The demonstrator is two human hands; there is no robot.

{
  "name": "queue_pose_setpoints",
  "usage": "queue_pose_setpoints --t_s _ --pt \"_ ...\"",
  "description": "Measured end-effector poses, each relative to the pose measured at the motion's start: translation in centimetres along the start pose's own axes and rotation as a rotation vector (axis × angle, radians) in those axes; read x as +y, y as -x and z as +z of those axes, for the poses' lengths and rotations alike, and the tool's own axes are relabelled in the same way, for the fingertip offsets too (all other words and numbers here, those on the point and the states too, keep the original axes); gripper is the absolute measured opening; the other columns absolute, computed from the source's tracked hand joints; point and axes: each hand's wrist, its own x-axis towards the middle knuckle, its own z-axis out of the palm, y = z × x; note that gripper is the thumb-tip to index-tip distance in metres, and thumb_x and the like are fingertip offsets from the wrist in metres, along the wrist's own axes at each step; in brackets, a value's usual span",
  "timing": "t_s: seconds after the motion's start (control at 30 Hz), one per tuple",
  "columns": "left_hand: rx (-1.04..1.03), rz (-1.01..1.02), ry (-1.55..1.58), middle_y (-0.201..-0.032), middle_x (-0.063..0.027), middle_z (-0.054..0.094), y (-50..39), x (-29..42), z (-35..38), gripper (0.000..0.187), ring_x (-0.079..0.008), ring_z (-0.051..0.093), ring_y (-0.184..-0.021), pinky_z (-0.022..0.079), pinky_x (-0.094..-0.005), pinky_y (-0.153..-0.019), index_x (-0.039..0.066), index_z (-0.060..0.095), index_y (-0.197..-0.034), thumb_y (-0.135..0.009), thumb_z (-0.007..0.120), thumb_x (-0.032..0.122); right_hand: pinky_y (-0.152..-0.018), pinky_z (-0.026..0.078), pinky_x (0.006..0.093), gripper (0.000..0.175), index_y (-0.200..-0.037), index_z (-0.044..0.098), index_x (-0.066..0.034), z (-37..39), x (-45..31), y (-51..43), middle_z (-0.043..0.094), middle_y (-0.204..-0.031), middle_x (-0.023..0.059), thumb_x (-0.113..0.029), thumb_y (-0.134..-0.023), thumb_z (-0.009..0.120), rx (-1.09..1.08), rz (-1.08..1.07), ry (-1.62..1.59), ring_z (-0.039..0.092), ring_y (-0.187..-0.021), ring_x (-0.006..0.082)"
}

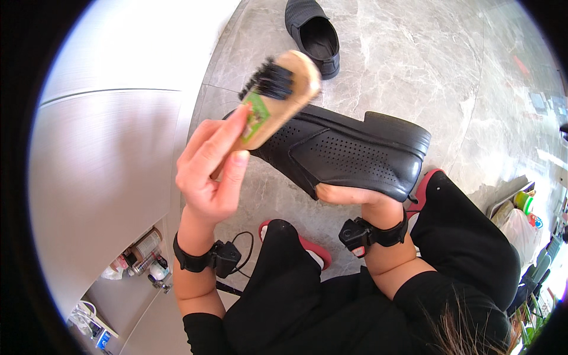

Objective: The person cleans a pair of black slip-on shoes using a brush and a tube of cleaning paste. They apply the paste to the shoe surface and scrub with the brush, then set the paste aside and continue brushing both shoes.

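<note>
My left hand (pixel 211 171) grips one end of a wooden shoe brush (pixel 293 106) with dark bristles (pixel 273 80) facing up and left. A green label is on the brush, partly under my fingers. Behind the brush, a black perforated leather slip-on shoe (pixel 350 155) is held up on its side, sole away from me and heel to the right. My right hand (pixel 355 195) holds it at the opening; most of its fingers are hidden by the shoe. The brush covers part of the shoe's toe end.
The matching black shoe (pixel 330 69) stands on the grey marbled floor (pixel 412 57). A pale cabinet (pixel 106 155) rises at left, with bottles (pixel 148 246) in a recess below. At right sits a plastic bag (pixel 521 235). A black wrist device (pixel 226 257) trails a cable.
</note>
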Motion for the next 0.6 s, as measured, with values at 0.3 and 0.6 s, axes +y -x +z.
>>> queue_pose_setpoints --t_s 0.3,0.6 --pt "0.042 -0.518 0.496 -0.095 -0.0077 0.063 1.7 0.9 -2.5 0.042 -0.0058 0.049 -0.069 0.04 -0.0198 -0.062 -0.009 0.054 -0.136 -0.095 0.056 0.004 -0.09 0.05 0.032 0.053 -0.123 0.055 -0.0134 -0.4 -0.5 1.2 0.063 -0.117 0.0018 -0.04 -0.081 0.074 0.034 -0.021 0.017 0.062 -0.103 0.0158" --pt "-0.242 -0.297 0.1 -0.082 -0.0063 0.061 -0.1 1.7 -3.6 0.04 -0.011 0.05 -0.065 0.041 -0.0257 -0.058 -0.004 0.061 -0.13 -0.09 0.058 0.001 -0.088 0.05 0.0324 0.049 -0.119 0.056 -0.0178 -0.6 -0.2 0.7 0.062 -0.112 -0.0002 -0.044 -0.081 0.073 0.0 -0.018 0.085 0.061 -0.1 0.015"
